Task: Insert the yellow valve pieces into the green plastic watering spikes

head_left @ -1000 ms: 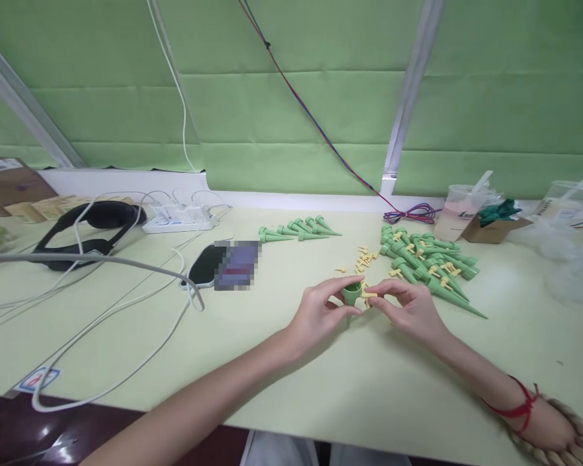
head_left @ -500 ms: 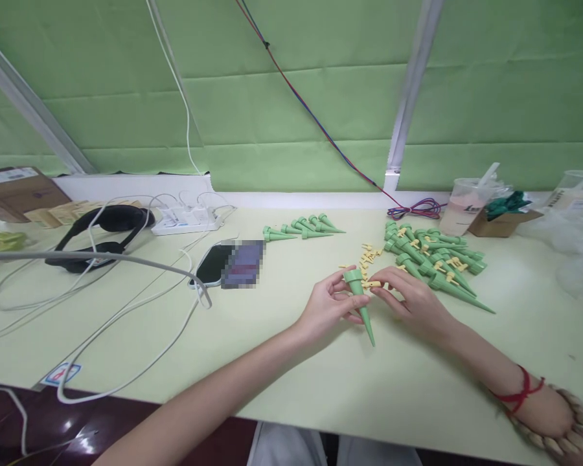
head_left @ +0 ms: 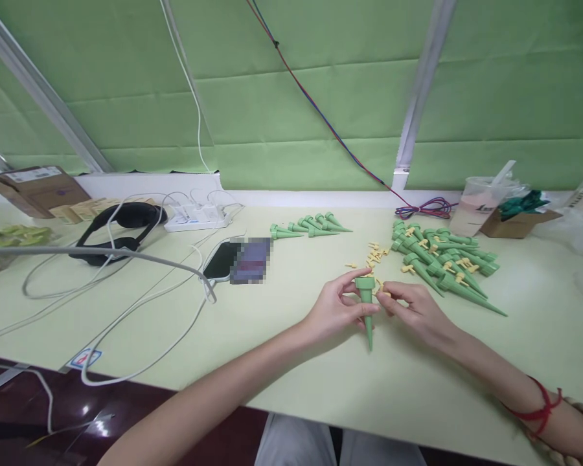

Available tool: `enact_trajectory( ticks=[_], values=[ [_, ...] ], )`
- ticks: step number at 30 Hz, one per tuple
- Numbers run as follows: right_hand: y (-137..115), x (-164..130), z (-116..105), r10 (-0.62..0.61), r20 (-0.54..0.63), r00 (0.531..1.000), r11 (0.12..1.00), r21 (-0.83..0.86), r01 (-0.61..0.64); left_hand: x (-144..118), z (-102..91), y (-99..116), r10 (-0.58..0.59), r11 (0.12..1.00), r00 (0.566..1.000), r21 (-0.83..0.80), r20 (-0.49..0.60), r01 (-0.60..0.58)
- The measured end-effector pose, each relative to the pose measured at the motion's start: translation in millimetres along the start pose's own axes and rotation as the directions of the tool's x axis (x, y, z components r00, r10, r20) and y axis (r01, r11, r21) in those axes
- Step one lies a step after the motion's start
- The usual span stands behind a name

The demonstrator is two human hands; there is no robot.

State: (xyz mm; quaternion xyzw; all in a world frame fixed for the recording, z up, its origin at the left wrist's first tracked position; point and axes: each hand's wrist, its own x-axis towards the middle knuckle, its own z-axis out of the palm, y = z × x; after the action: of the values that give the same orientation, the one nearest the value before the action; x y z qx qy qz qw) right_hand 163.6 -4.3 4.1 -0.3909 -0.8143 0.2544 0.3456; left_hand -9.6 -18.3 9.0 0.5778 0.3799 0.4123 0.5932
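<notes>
My left hand (head_left: 341, 304) is closed around a green plastic watering spike (head_left: 366, 299), held with its wide cap up and its point down toward me. Just right of it, my right hand (head_left: 411, 307) pinches a small yellow valve (head_left: 381, 288), mostly covered by the fingertips and close to the spike's side. Behind both hands, loose yellow valves (head_left: 375, 254) lie scattered on the table. A heap of green spikes (head_left: 432, 255) with some yellow valves among them sits to the right. Several more spikes (head_left: 315, 223) lie in a group farther back.
Two phones (head_left: 221, 261) lie left of my hands. Beyond them are black headphones (head_left: 119, 233), a white power strip (head_left: 197, 217) and loose cables (head_left: 140, 310). A drink cup (head_left: 471, 207) and a small cardboard box (head_left: 515, 223) stand at the back right.
The spike in my left hand has turned more upright. My right fingers have shifted, so less of the yellow valve shows. The whole view has swung slightly left.
</notes>
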Motion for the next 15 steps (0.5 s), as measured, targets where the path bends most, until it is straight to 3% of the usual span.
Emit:
enact_trajectory(
  ticks=[2, 4, 7, 9, 12, 15],
  values=[
    [0.3, 1.6, 0.7, 0.117, 0.092, 0.989, 0.974, 0.183, -0.133, 0.0, -0.5, -0.4, 0.032, 0.998, 0.999, 0.06, -0.008, -0.031],
    [0.2, 3.2, 1.6, 0.198, 0.213, 0.957, 0.89, 0.37, -0.267, -0.1, -0.7, 1.0, 0.06, 0.991, 0.998, 0.121, -0.017, -0.058],
    [-3.3, 3.7, 3.0, 0.218, 0.304, 0.928, 0.794, 0.498, -0.349, -0.3, -0.2, 7.2, 0.042, 0.992, 0.999, 0.116, -0.018, -0.04],
    [-7.0, 2.4, 3.4, 0.203, 0.244, 0.948, 0.862, 0.416, -0.291, -0.4, 0.0, 12.1, -0.008, 1.0, 1.0, 0.025, -0.004, 0.008],
    [-8.5, 0.3, 2.4, 0.128, 0.06, 0.99, 0.986, 0.103, -0.133, 0.0, -1.2, 16.4, -0.06, 0.989, 0.997, -0.133, 0.038, 0.065],
    [-1.0, 0.9, -1.3, -0.004, -0.037, 0.999, 0.993, -0.12, 0.0, 0.6, -3.5, 16.5, -0.081, 0.974, 0.995, -0.205, 0.059, 0.092]
  ],
)
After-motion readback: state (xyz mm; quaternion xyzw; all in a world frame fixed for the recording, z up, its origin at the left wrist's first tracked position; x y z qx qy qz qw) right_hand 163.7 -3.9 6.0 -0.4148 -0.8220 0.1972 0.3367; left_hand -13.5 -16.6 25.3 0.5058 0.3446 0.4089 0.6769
